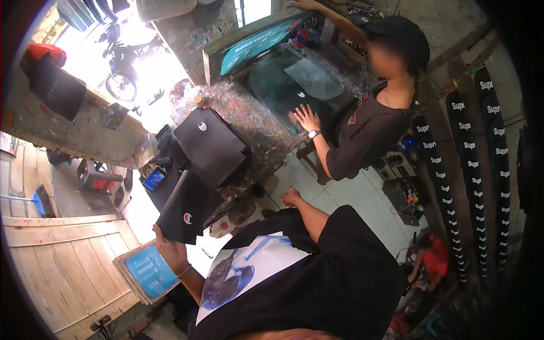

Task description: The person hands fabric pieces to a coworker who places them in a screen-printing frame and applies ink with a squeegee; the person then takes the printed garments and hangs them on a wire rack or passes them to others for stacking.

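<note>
Hands first: watching remotely, I've got the left hand (165, 241) pinching the lower edge of a black panel (180, 203) near the worktop (226, 95), while the right hand (291, 197) is curled in, nothing visible in it. One-handed grip's my worry: the loose end could flop onto the phone (153, 179) or drag the stacked panels (212, 150) askew. If the logo (188, 218) is wet (can't tell), contact would smear it.
</note>
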Available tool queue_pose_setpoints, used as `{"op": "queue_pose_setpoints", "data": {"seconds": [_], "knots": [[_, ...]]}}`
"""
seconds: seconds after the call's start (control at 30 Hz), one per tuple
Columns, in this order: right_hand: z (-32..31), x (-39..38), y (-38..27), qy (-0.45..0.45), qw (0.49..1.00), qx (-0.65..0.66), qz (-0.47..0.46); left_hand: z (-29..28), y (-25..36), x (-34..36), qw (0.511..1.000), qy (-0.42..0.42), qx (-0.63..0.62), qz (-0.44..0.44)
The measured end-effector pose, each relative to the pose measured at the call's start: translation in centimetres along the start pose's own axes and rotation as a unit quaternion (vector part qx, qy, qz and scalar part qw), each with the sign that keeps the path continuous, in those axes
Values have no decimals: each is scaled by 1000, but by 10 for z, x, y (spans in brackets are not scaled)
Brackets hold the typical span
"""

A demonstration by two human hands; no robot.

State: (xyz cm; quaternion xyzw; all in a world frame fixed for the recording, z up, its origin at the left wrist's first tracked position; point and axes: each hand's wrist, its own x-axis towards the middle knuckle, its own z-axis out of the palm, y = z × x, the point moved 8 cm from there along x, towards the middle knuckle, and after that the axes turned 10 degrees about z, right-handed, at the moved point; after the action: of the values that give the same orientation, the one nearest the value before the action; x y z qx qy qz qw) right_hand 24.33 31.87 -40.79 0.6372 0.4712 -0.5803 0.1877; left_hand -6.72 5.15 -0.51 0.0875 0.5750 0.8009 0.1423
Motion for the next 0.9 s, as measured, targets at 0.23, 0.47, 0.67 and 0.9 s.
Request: {"op": "queue_pose_setpoints", "data": {"seconds": [0.23,0.47,0.67,0.9], "knots": [[17,71,22,7,996,-87,-19,22,17,0,999,3,46,11],[9,41,10,-49,998,-22,18,22,13,1,997,-1,-76,-10],[-2,11,1,-47,999,-23,8,41,46,-10,916,-95,362,144],[-11,10,6,-13,1000,-6,9,20,10,-3,999,-4,-48,-7]]}}
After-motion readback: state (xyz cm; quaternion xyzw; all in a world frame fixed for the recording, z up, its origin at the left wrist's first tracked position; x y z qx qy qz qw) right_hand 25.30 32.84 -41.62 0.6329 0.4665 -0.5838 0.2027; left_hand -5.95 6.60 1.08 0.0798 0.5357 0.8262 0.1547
